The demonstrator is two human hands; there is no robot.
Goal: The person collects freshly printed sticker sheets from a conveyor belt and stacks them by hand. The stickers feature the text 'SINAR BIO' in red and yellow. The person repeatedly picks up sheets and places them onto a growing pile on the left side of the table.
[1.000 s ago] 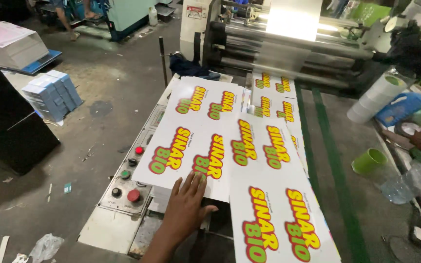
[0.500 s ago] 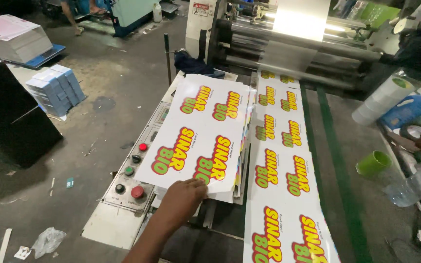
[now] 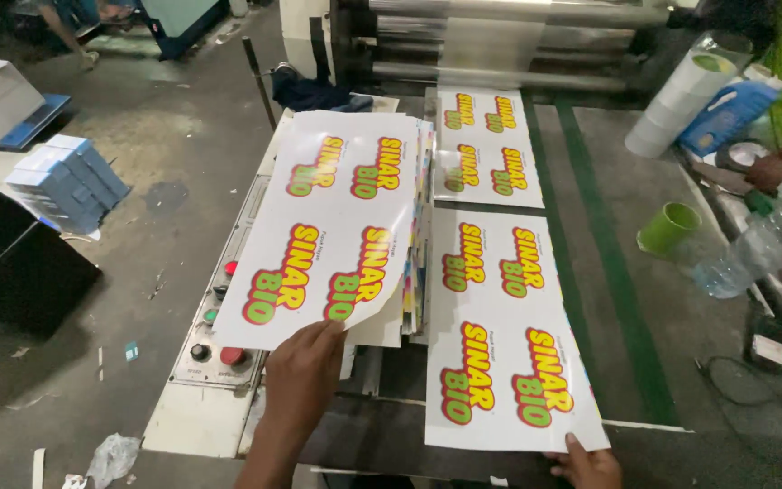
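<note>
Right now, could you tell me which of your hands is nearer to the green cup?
Right. The right hand rests on the near printed sheet's edge, below the green cup; the left hand touches the sheet stack, farther left.

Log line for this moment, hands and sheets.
left hand: on near edge of stacked printed sheets | right hand: at near corner of printed sheet on conveyor | control panel: untouched

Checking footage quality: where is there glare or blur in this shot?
Head view: glare washes out the film roll at top; the plastic bottle at right is smeared; the left hand and printed sheet stack are sharp.
</note>
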